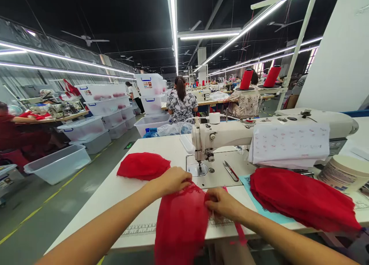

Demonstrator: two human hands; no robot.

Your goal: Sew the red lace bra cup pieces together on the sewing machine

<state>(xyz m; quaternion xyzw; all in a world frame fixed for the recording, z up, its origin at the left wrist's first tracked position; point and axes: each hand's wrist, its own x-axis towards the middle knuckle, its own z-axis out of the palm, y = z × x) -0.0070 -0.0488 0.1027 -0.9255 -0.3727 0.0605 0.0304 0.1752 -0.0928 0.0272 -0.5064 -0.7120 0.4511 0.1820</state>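
A sheer red fabric piece [181,222] hangs over the front edge of the sewing table [144,207]. My left hand [175,179] is closed on its upper left edge, just in front of the sewing machine [227,134]. On the opposite side, my right hand [221,201] pinches the same cloth at its right edge. A narrow red strip [240,232] dangles below my right hand; whether that hand holds it too, I cannot tell. Another red fabric piece [144,165] lies left of the needle. A stack of red fabric [300,197] rests at the right.
Thread snips [230,170] lie right of the needle plate. A marked paper sheet [290,142] drapes over the machine, with a white tub [346,172] beside it. Plastic bins [59,163] stand on the floor at left. Several people sit at other machines.
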